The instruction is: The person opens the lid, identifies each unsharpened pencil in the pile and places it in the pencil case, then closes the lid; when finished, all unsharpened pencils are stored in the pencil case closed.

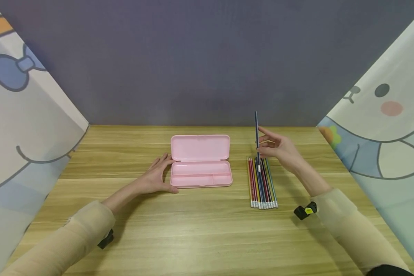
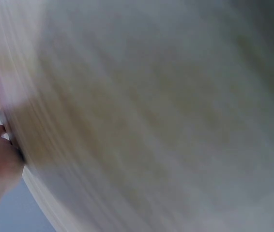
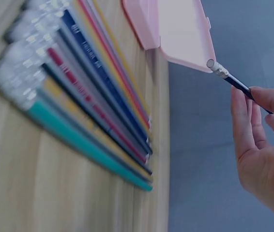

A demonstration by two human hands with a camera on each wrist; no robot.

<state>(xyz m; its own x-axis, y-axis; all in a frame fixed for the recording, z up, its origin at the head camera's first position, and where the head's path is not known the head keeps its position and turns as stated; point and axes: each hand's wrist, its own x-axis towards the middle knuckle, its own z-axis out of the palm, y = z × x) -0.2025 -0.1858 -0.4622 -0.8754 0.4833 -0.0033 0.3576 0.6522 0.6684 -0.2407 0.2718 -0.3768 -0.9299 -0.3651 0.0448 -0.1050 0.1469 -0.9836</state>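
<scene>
A pink pencil case (image 1: 201, 168) lies with its lid raised on the wooden table, its compartments bare. At its left side my left hand (image 1: 155, 178) rests with spread fingers, the thumb by the near corner and a fingertip by the hinge. To the right of the case, my right hand (image 1: 279, 151) pinches a dark blue pencil (image 1: 257, 130) between thumb and fingers. That pencil stands steeply, its white eraser end down, above a row of pencils (image 1: 263, 188). In the right wrist view the held pencil (image 3: 237, 83) shows its metal ferrule and eraser.
The pencils in the row lie side by side, several colours, erasers toward me. A grey panel (image 1: 200, 69) rises behind the table (image 1: 179, 237). Cartoon-printed panels stand left (image 1: 27, 115) and right (image 1: 393, 130).
</scene>
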